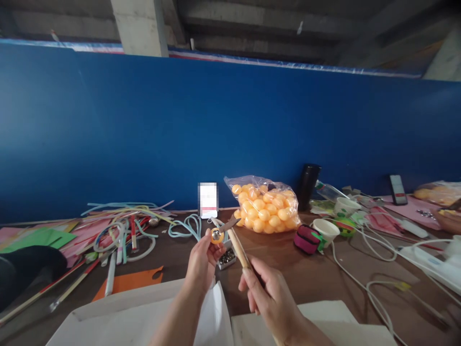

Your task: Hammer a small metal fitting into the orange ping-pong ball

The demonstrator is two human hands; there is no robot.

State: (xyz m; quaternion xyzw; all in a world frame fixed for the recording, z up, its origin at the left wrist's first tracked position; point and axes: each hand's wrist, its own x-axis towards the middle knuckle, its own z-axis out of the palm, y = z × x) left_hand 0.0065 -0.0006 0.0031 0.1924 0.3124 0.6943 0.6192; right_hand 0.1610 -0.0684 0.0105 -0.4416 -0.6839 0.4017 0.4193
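Observation:
My left hand [202, 258] pinches a small orange ball [212, 240] between thumb and fingers. A shiny silver round piece [216, 234] sits on the side of the ball facing me; I cannot make out its kind. My right hand [264, 290] is wrapped round the wooden handle of a hammer [238, 246]. Its dark, pointed metal head is beside the ball, close to the silver piece; whether they touch I cannot tell. Just behind my left fingers is a small open box [226, 263] of small metal pieces, partly hidden.
Behind the hands stand a clear bag of orange balls [264, 211] and a phone [209, 199]. Coloured tubes and paper [133, 226] clutter the left. Paper cups [326, 230], a purple pouch [306, 239], a black bottle [309, 186] and white cables [360, 283] lie right. White sheets [144, 317] lie nearest me.

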